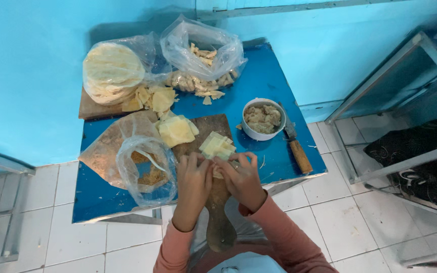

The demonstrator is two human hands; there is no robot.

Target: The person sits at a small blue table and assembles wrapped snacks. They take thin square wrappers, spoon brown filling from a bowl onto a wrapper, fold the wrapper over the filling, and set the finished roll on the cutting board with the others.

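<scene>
While both hands meet at the frame's centre, the left hand [193,174] and right hand [241,174] pinch a pale dough square [219,172] between their fingertips; the stack of squares [217,145] lies just above, on the wooden board [202,129].

Dough sheet [217,173] pinched between left hand [194,178] and right hand [242,178]: pale, matt, soft-looking. Board [209,132] under both hands: dark worn wood, dull finish. Sheet stack [217,145] just above the fingers: same matt pale dough, smooth faces. Bag [146,172] left of left hand: thin clear plastic, crinkled, glossy. Table [274,156] around the hands: blue painted top, slight sheen, scuffed. Bowl [262,119] up-right of right hand: white, smooth, glossy; filling lumpy, moist. Knife [296,145] right of right hand: wooden handle, dull metal blade. Sleeves [284,232]: pink knit cloth, matt. Floor [340,227]: white glazed tile.
</scene>
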